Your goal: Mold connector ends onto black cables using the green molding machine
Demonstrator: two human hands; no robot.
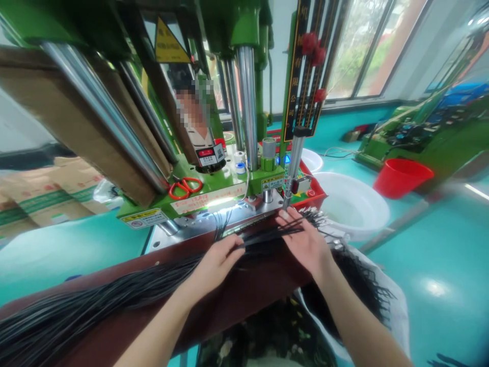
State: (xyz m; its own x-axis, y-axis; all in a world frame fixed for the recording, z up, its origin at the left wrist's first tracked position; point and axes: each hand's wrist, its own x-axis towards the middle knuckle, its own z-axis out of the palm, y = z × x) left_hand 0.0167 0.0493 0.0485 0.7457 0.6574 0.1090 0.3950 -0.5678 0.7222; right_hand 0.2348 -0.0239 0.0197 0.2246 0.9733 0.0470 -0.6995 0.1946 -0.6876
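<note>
Black cables [110,300] run in a long, loose bundle along the dark red table [252,293] in front of you, from the lower left up to your hands. Your left hand [223,257] has its thumb and fingers closed on some of the strands. Your right hand [307,247] is spread, its fingers straight and slightly parted, with strands crossing them just beside the pale cable ends [323,218]. Your two hands are apart, and dark strands stretch between them. A few thin strands [220,224] rise just beyond your left hand, in front of the green press [225,179] and its silver plate [198,229]. Scissors [186,188] with red handles lie on the green bed, above a white strip [210,199] with red handwriting. Beside the table's right end, to your right, a white sack [399,316] holds more black strands. Farther off, a white basin [367,196] and a red bucket [393,181] stand near each other over the turquoise floor [446,250].
</note>
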